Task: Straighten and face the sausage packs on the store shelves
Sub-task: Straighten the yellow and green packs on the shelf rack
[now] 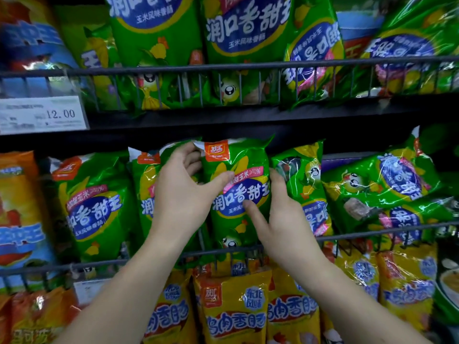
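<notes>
Below the green sausage pack [233, 227] that we hold, yellow packs [233, 316] sit nearest to us. Our left hand [183, 189] grips the green pack's left edge, thumb across its front, fingers curled behind its top. Our right hand [283, 217] clasps its right edge, thumb pressed on its front. The pack stands upright, face forward, behind the wire rail [223, 252]. Left of it stand upright green neighbours [94, 207]. Right of it, tilted green packs [310, 194] lie partly upside down. Above it sit an upper row of green packs [248, 33] and a price tag [42, 115].
</notes>
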Demonstrator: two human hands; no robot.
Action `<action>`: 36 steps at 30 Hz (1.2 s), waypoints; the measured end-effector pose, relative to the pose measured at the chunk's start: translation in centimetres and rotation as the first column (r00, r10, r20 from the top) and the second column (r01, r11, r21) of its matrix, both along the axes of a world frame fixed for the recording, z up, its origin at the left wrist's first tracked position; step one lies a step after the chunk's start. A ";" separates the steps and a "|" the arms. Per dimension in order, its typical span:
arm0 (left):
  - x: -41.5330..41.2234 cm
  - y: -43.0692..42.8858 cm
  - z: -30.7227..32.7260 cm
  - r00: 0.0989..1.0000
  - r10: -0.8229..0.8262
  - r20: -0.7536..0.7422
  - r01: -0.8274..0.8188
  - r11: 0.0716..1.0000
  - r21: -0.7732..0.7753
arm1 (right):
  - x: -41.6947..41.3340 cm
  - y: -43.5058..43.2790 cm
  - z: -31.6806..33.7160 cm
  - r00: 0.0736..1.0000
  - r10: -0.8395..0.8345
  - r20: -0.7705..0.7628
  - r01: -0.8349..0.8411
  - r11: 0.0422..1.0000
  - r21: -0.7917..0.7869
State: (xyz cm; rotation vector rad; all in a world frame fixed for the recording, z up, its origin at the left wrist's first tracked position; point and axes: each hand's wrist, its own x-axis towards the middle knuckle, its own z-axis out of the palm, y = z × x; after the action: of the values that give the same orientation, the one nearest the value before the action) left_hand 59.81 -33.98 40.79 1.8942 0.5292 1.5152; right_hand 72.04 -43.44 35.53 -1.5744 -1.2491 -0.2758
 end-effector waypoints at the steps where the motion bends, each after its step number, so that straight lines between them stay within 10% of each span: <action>1: -0.1 0.0 -0.2 1.000 -0.001 -0.004 0.001 1.000 0.009 | 0.0 0.0 -0.1 1.000 -0.012 0.002 0.012 1.000 -0.008; 15: -0.7 -1.4 -5.3 0.977 0.211 -0.040 -0.170 0.873 0.458 | -1.4 -1.5 -2.6 0.962 -0.204 0.183 0.218 0.974 -0.056; 22: -0.7 -1.5 -6.0 0.972 0.219 -0.091 -0.151 0.869 0.471 | 1.5 -4.4 -1.0 0.889 -0.415 0.195 0.356 0.893 0.276; 28: -0.3 -2.0 -6.3 0.956 0.261 -0.138 -0.176 0.880 0.441 | 5.0 -4.5 3.5 0.891 -0.401 0.213 0.411 0.912 -0.003; 36: 0.7 -3.2 -6.1 0.925 0.344 -0.159 -0.256 0.877 0.408 | 7.2 -5.0 8.5 0.720 -0.164 0.674 0.442 0.858 -0.263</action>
State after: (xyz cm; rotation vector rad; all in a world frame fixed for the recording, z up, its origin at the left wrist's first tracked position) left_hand 60.53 -37.17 34.73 2.3973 0.7022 1.7051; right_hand 79.24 -48.43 43.99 -2.1714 -1.6205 -0.8776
